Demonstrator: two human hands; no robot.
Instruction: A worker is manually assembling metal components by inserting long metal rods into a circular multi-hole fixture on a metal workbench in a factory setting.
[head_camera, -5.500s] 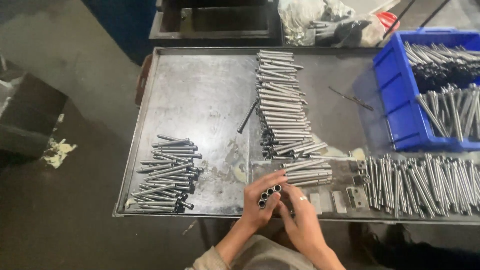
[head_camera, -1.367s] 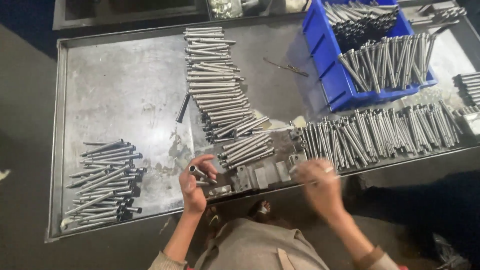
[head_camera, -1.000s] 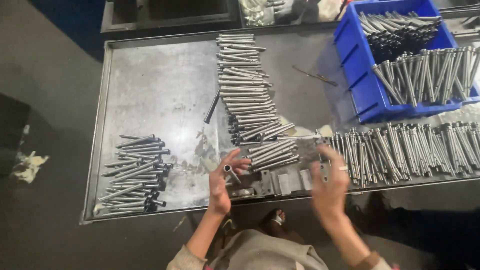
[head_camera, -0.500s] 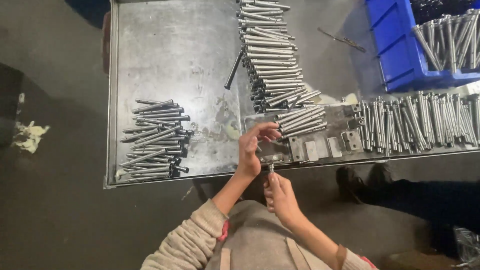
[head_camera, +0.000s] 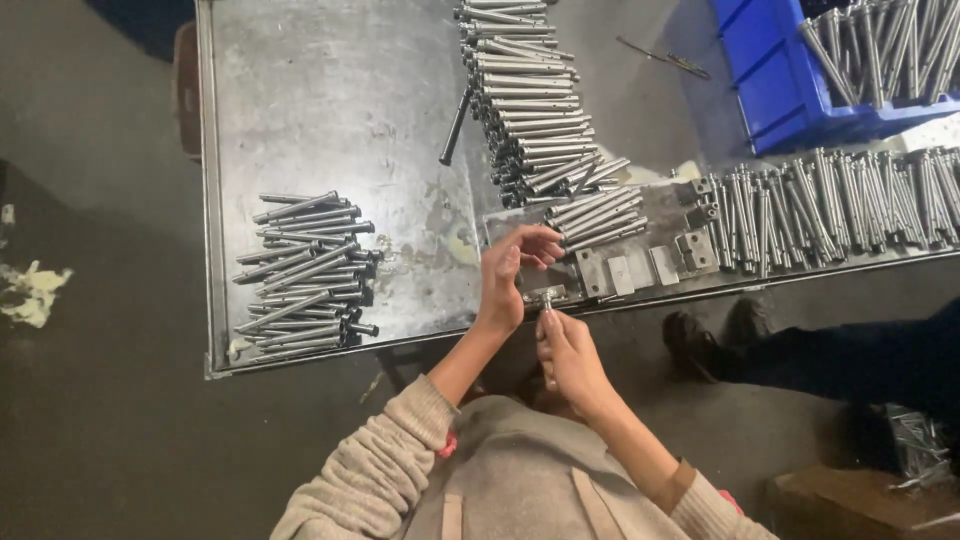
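Note:
My left hand (head_camera: 512, 275) rests at the front edge of the metal table (head_camera: 330, 110), fingers curled over a small metal part beside a flat steel plate (head_camera: 615, 270). My right hand (head_camera: 568, 350) is just below the table edge, pinching a short metal pin (head_camera: 546, 300) whose tip points up at the left hand. A short row of steel rods (head_camera: 600, 215) lies on the plate just right of the left hand.
A pile of dark-headed bolts (head_camera: 305, 270) lies at the table's left front. A long stack of rods (head_camera: 520, 90) runs down the middle. More rods (head_camera: 840, 200) lie at right below a blue bin (head_camera: 780, 90). Someone's shoes (head_camera: 710, 335) stand beside the table.
My right hand has come back from the rods at the right to meet my left hand at the table's front edge, now holding a pin. The view has shifted.

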